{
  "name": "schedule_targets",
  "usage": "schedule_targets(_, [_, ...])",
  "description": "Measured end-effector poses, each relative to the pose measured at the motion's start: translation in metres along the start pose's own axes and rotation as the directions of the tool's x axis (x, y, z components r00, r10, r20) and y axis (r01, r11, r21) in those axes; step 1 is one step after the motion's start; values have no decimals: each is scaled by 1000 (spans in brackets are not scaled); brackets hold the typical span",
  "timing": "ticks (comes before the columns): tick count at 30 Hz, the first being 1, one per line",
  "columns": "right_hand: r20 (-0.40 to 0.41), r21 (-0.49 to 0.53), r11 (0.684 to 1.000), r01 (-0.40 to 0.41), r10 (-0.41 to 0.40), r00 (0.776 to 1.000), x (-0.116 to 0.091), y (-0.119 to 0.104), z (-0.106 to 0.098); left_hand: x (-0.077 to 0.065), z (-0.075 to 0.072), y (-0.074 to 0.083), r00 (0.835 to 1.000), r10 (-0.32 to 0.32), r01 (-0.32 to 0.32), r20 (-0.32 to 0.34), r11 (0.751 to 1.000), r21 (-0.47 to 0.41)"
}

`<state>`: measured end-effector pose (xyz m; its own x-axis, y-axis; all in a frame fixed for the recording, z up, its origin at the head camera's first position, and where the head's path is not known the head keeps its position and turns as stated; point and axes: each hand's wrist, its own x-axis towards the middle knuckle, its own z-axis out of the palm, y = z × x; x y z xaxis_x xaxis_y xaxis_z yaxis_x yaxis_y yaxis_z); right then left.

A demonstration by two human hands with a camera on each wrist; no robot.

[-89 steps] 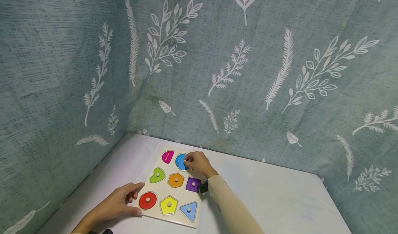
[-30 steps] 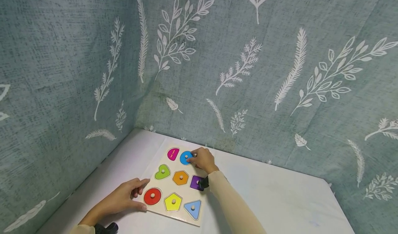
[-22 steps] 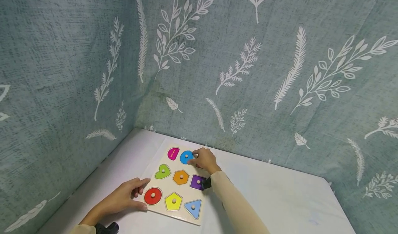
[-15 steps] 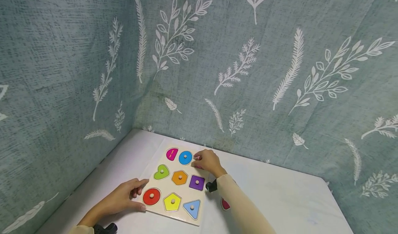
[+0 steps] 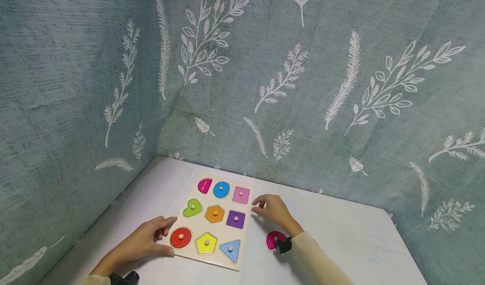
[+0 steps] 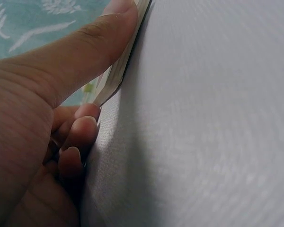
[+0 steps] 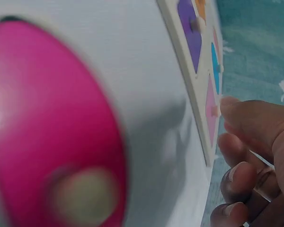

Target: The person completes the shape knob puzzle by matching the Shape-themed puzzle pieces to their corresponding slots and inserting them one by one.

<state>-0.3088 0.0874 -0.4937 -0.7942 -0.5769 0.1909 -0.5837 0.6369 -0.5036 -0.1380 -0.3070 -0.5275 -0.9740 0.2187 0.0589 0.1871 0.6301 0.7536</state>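
A wooden knob puzzle board (image 5: 189, 255) lies on the table, with colourful shapes seated in it. The left hand (image 5: 144, 241) holds its near left corner, thumb along the front edge and index finger at the side; in the left wrist view the other fingers curl by the corner. To the right of the board hovers the right hand (image 5: 274, 209), fingers loosely bent, holding nothing. At the board's far right sits a pink square (image 5: 241, 195), beside a blue circle (image 5: 221, 189). A magenta half-round piece (image 7: 61, 118) with a knob lies under the right wrist. The half-round recess (image 5: 205, 186) bears printed lettering.
White cloth covers the table (image 5: 341, 243), which meets a leaf-patterned fabric backdrop (image 5: 235, 87) behind the board and on the left. A dark wrist device (image 5: 283, 245) on the right arm partly covers the half-round piece.
The blue circle has slid into its recess. My right hand has then moved right, off the board, uncovering the pink square and the magenta half-round piece. My left hand keeps its place.
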Motion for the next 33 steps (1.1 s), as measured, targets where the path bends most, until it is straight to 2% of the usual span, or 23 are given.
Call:
schedule_targets(9, [1, 41, 999, -33, 33, 999, -49, 13, -16, 3, -1, 2, 1000, 7, -7, 3, 1000, 7])
schedule_targets(19, [15, 161, 985, -59, 57, 998, -101, 26, -9, -2, 2, -2, 1000, -18, 18, 9, 1000, 0])
schedule_targets(27, [0, 204, 976, -81, 83, 997, -117, 24, -11, 0, 1, 0, 1000, -5, 5, -2, 1000, -4])
schedule_targets(33, [-32, 212, 967, -140, 150, 988, -120, 25, -8, 1, 1, 2, 1000, 3, -3, 1, 1000, -8])
